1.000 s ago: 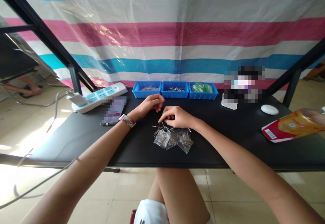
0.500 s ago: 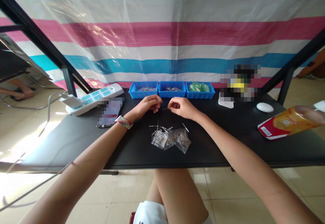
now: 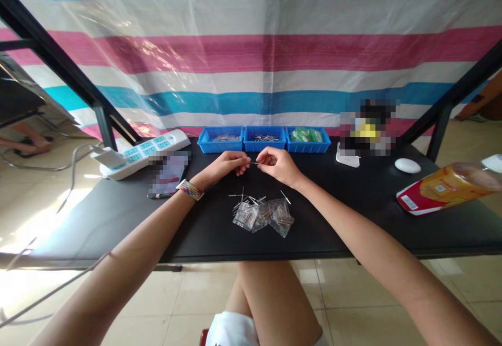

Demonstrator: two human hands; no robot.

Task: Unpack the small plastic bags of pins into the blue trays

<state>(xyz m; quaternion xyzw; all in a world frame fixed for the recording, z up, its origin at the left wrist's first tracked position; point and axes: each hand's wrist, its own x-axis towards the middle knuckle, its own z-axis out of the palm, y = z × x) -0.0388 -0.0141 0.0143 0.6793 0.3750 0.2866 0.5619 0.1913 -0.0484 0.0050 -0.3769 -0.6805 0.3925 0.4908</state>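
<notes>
My left hand [image 3: 227, 164] and my right hand [image 3: 277, 164] meet above the black table [image 3: 117, 210], fingertips almost touching. Both are closed in a pinch around a thin metal pin [image 3: 254, 163] held level between them. Just nearer to me lie several loose pins [image 3: 247, 198] and three small clear bags [image 3: 262, 216] with metal parts inside. A woven band sits on my left wrist.
Three blue bins [image 3: 264, 139] line the table's back edge; the right one holds green pieces. A white power strip [image 3: 143, 147] and a phone [image 3: 168, 172] lie at left. At right are a white mouse [image 3: 407, 165] and an orange packet [image 3: 447, 188]. Black frame posts flank the table.
My right hand rose from the loose pins with one pin and moved back toward my left hand; the two hands now pinch it together.
</notes>
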